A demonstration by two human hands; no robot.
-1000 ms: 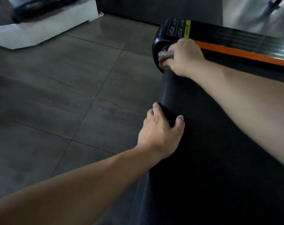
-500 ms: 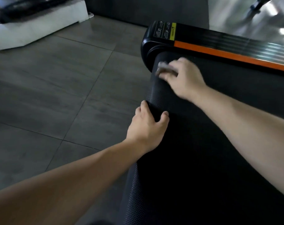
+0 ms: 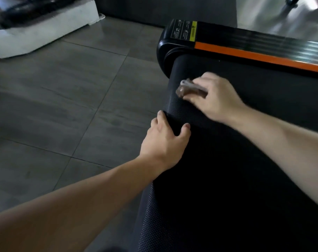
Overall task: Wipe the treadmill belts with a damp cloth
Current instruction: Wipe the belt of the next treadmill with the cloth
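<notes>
The black textured treadmill belt curves over its end roller along the right half of the view. My right hand grips a small folded grey-brown cloth and presses it on the belt near the roller's far end. My left hand grips the rounded belt edge closer to me, thumb on top and fingers curled over the side. About a hand's width of belt separates the two hands.
A black side rail with an orange stripe and a yellow warning label runs along the belt's far side. Grey floor tiles lie to the left. A white base with a black part stands at the far left.
My right hand has dragged the cloth from the rail's end cap back along the roller toward me. My left hand keeps its grip on the belt edge.
</notes>
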